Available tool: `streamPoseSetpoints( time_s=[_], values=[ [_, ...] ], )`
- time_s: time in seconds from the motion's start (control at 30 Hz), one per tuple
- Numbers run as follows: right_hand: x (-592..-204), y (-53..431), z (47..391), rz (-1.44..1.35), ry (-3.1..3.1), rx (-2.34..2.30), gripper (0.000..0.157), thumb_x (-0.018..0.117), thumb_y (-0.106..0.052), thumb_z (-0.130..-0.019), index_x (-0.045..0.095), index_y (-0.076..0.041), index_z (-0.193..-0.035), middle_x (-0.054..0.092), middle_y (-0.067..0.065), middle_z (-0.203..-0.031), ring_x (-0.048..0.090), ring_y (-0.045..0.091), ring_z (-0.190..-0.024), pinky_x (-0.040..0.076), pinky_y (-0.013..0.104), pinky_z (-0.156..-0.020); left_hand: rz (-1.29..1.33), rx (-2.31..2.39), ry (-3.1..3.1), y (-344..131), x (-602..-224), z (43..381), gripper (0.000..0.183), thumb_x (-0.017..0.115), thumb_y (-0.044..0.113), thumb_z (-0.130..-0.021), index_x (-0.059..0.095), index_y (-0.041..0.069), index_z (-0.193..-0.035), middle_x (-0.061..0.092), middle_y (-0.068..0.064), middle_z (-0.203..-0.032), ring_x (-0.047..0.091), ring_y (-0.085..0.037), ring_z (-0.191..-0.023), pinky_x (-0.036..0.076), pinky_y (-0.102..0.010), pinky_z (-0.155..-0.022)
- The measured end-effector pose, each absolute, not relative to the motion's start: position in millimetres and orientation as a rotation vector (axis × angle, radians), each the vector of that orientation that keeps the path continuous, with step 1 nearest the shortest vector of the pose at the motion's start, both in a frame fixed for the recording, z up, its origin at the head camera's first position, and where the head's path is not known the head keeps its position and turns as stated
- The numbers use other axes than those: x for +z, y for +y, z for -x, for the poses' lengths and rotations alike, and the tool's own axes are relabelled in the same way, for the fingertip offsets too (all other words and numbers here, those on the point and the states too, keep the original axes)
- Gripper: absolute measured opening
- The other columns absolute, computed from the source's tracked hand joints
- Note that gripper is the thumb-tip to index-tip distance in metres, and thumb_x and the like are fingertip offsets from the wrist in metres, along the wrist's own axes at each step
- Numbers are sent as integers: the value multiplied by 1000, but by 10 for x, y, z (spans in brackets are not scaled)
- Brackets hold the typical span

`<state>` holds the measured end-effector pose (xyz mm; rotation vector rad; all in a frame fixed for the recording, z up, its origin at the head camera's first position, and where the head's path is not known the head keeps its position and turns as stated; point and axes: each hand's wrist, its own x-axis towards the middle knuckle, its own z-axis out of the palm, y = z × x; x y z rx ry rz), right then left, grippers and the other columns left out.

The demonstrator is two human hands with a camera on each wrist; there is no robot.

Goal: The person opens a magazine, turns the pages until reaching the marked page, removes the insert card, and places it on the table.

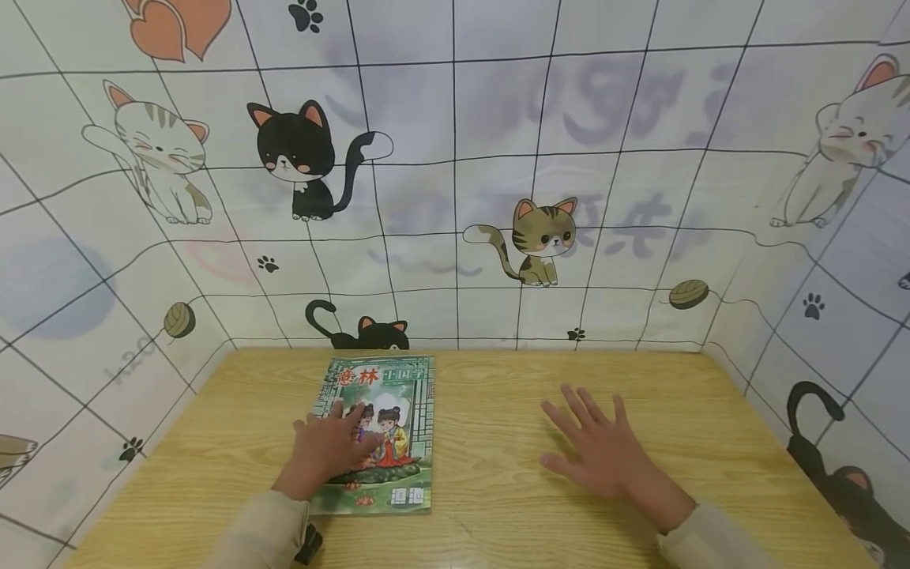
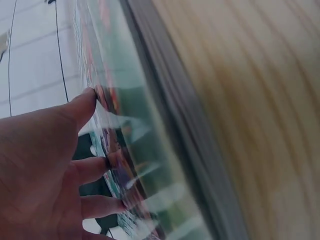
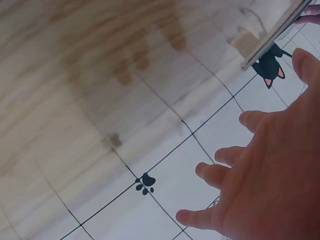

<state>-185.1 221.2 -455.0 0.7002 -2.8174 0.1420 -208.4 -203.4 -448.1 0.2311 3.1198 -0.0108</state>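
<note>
From where I'm standing, a magazine [image 1: 401,427] is lying face up on the left part of the wooden table [image 1: 490,442], its far end sitting just short of the table's far edge. The person's left hand [image 1: 330,446] is resting on the cover; its fingers are spreading apart, bending only a little, and their tips are touching the glossy surface without gripping it. The cover is showing two figures in bright robes, with red characters toward the far left.

Well to the right, the right hand [image 1: 600,450] is hovering over the table, palm down, its fingers stretching wide and holding nothing. A pale sleeve [image 1: 263,529] is covering the left forearm, and a small black object [image 1: 309,545] is showing beside its cuff. Beyond the table, a gridded white backdrop [image 1: 498,103] is hanging, with a black cat [image 1: 295,150] and a brown striped cat [image 1: 543,241] sitting in its print.
</note>
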Motion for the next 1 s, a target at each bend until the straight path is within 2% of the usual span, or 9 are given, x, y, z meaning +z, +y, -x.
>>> streamPoseSetpoints(
  time_s=[0.2, 0.37, 0.6, 1.0],
  values=[
    [-4550, 2139, 1849, -730, -2819, 154, 75, 52, -64, -93, 41, -22, -153, 26, 15, -162, 31, 40, -145, 13, 76, -105, -267, -102, 3150, -1772, -4468, 2061, 73, 52, 66, -91, 57, 13, -141, 54, -27, -139, 53, -66, -106, 41, -75, -85],
    [-4554, 2083, 1841, -776, -2771, 138, 75, 53, -65, -91, 44, -22, -152, 30, 16, -160, 34, 40, -143, 15, 76, -105, -304, -163, 3176, -1577, -4453, 2031, 71, 51, 67, -91, 59, 15, -139, 57, -24, -136, 59, -62, -100, 46, -70, -82],
    [-4547, 1969, 1815, -824, -2809, 189, 75, 50, -66, -93, 42, -21, -153, 28, 16, -160, 32, 41, -143, 15, 77, -105, -338, -258, 3167, -1366, -4487, 2036, 72, 48, 71, -90, 59, 19, -140, 59, -20, -136, 64, -54, -100, 48, -65, -83],
    [-4610, 1806, 1773, -962, -2834, 279, 73, 54, -62, -93, 42, -21, -152, 31, 18, -159, 32, 45, -143, 13, 76, -106, -329, -437, 3128, -1077, -4487, 2042, 75, 39, 77, -90, 56, 26, -142, 58, -15, -139, 71, -39, -93, 52, -55, -80]
  ],
)
